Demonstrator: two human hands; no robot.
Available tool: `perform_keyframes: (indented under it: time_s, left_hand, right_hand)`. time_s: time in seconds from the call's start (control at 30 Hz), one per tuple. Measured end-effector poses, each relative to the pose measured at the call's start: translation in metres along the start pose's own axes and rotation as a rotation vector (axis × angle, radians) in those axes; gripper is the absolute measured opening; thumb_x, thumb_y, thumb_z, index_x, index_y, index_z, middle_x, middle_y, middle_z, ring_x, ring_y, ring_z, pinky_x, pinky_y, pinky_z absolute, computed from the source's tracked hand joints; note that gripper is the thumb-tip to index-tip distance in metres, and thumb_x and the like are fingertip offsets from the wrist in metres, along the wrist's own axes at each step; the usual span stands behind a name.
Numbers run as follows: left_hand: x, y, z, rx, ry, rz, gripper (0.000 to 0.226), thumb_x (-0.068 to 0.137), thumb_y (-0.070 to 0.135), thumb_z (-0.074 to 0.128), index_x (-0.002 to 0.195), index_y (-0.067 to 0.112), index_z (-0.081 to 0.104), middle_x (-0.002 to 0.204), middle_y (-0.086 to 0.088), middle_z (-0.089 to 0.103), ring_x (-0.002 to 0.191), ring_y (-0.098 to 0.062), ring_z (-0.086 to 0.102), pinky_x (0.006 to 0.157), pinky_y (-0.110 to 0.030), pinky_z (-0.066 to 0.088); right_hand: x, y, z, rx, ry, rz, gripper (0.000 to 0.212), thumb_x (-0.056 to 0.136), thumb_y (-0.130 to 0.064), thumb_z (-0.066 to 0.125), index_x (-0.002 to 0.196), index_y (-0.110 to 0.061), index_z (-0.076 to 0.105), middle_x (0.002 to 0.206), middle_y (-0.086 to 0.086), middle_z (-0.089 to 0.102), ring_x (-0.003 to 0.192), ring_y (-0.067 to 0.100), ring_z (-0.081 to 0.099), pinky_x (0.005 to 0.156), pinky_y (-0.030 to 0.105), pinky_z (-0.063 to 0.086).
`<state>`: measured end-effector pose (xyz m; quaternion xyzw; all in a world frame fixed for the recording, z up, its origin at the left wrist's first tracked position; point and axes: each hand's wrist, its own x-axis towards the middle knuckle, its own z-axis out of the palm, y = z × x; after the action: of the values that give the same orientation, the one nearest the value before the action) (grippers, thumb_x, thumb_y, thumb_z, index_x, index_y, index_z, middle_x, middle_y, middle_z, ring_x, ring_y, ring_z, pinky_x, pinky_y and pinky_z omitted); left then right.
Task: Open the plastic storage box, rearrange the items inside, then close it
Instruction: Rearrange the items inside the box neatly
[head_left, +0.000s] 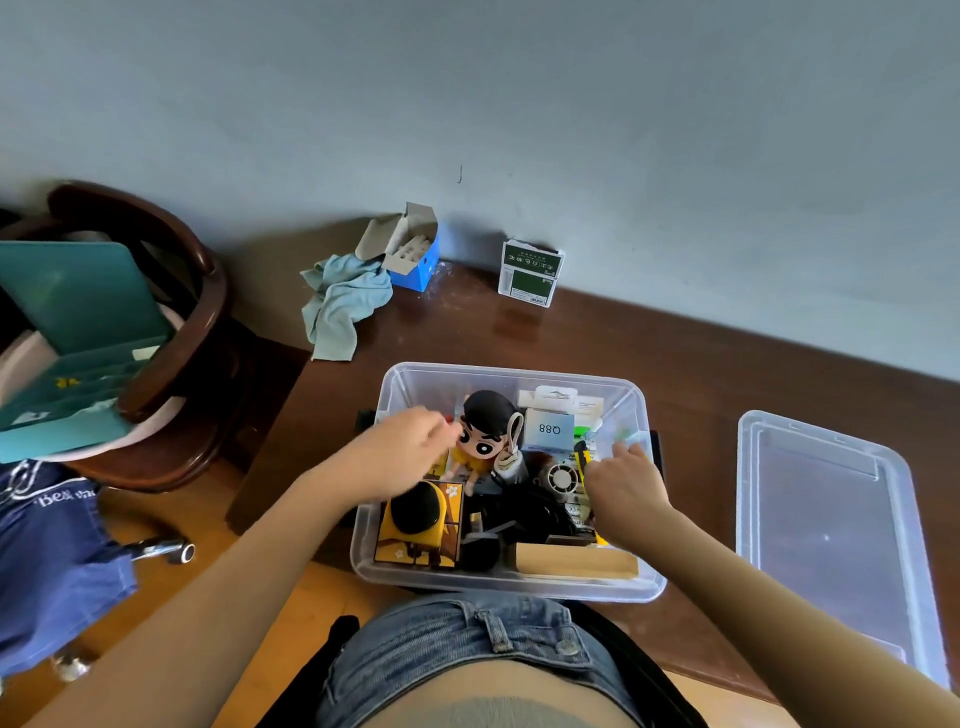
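Plastic storage box (498, 582) sat open on dark wooden desk (701, 374), at near edge, crammed with small items. Lid (831, 525) lay flat on desk, well to right of box. Inside box: big-headed doll (483, 431) in yellow shirt toward far left; yellow carton (421, 525) with black oval at near-left corner; wooden block (576, 564) along near wall; pale card marked "Q88" (549, 429) toward far right; small round fan (562, 477) near middle, beside tangle of black cable (530, 512). Left hand (410, 457) reached into box over left wall, fingers curled beside doll's head; blurred, so possibly pinching something small, but could not tell. Right hand (626, 480) reached in over right side, fingers bent down among items by right wall, against yellow-and-black tool (583, 460); whether gripping anything could not be told. Beyond box, at wall: crumpled light-blue cloth (340, 306), open blue carton (410, 249), green-and-white carton (530, 273). Left of box, off desk: wooden chair (197, 322) holding teal case (78, 332).
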<state>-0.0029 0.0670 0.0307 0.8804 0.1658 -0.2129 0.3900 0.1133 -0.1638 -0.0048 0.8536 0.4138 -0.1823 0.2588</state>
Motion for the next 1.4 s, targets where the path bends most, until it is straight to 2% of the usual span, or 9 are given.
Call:
perform_keyframes:
  time_s: [0.1,0.2,0.27,0.33,0.43,0.53,0.97,1.2,1.4]
  left_hand:
    - [0.042,0.011,-0.011,0.227,0.060,-0.172,0.030,0.099,0.014,0.037,0.112,0.004,0.062,0.108,-0.013,0.063,0.104,-0.026,0.059,0.082,-0.028,0.044]
    - [0.072,0.019,-0.005,0.469,-0.104,-0.263,0.029,0.094,0.001,0.042,0.117,-0.002,0.060,0.092,-0.013,0.061,0.098,-0.028,0.060,0.070,-0.027,0.045]
    - [0.084,0.014,0.005,0.598,-0.135,-0.249,0.029,0.092,-0.003,0.047,0.118,-0.001,0.060,0.106,-0.014,0.065,0.100,-0.027,0.062,0.075,-0.026,0.048]
    - [0.092,0.003,0.012,0.622,-0.115,-0.241,0.030,0.091,-0.002,0.049,0.118,0.001,0.060,0.113,-0.013,0.064,0.103,-0.027,0.062,0.076,-0.024,0.045]
    - [0.099,-0.006,0.018,0.596,-0.118,-0.256,0.028,0.090,-0.002,0.050,0.115,0.002,0.061,0.111,-0.013,0.065,0.101,-0.026,0.062,0.077,-0.025,0.047]
    - [0.103,-0.012,0.026,0.578,-0.106,-0.275,0.027,0.089,-0.004,0.050,0.113,0.003,0.061,0.108,-0.011,0.065,0.099,-0.025,0.063,0.077,-0.027,0.048]
    - [0.107,-0.003,0.042,0.540,0.031,-0.257,0.022,0.093,0.001,0.045,0.107,0.009,0.059,0.106,-0.009,0.065,0.097,-0.025,0.063,0.077,-0.032,0.052]
    - [0.120,0.028,0.029,0.695,0.050,-0.118,0.024,0.091,-0.004,0.047,0.109,0.002,0.063,0.106,-0.012,0.067,0.097,-0.027,0.064,0.070,-0.029,0.049]
    - [0.101,0.044,-0.004,0.639,0.111,-0.047,0.026,0.091,0.008,0.056,0.117,0.006,0.061,0.108,-0.010,0.065,0.096,-0.025,0.063,0.072,-0.028,0.046]
  right_hand:
    - [0.003,-0.002,0.000,-0.054,-0.042,-0.036,0.016,0.085,-0.014,0.056,0.099,-0.017,0.064,0.105,0.002,0.066,0.111,0.025,0.046,0.094,0.032,0.032]
    - [0.006,-0.001,-0.001,0.006,-0.041,-0.045,0.013,0.085,-0.013,0.056,0.095,-0.017,0.062,0.106,0.004,0.065,0.107,0.024,0.049,0.088,0.030,0.034]
    - [0.004,0.002,-0.003,0.081,-0.017,-0.040,0.010,0.084,-0.011,0.056,0.081,-0.019,0.052,0.104,0.005,0.065,0.103,0.024,0.052,0.080,0.028,0.034]
    - [0.005,0.004,-0.001,0.167,0.006,-0.033,0.013,0.085,-0.009,0.056,0.081,-0.018,0.047,0.103,0.005,0.065,0.099,0.023,0.054,0.075,0.027,0.035]
    - [0.004,0.004,0.001,0.306,0.033,0.018,0.016,0.089,-0.008,0.052,0.104,-0.013,0.053,0.103,0.004,0.063,0.096,0.024,0.059,0.066,0.028,0.039]
    - [0.006,0.003,0.003,0.369,0.030,0.039,0.019,0.091,-0.009,0.050,0.110,-0.013,0.051,0.105,0.004,0.063,0.096,0.025,0.060,0.063,0.029,0.039]
    - [0.000,0.008,0.007,0.524,-0.057,0.116,0.017,0.094,-0.014,0.046,0.109,-0.009,0.052,0.109,0.009,0.060,0.098,0.026,0.056,0.067,0.030,0.038]
    - [-0.007,0.023,0.011,0.562,-0.111,0.172,0.021,0.095,-0.019,0.045,0.113,-0.010,0.052,0.112,0.009,0.062,0.101,0.027,0.057,0.074,0.032,0.043]
    - [-0.016,0.039,0.002,0.813,0.013,0.248,0.027,0.095,-0.017,0.038,0.097,-0.011,0.065,0.093,0.004,0.069,0.084,0.022,0.063,0.077,0.036,0.053]
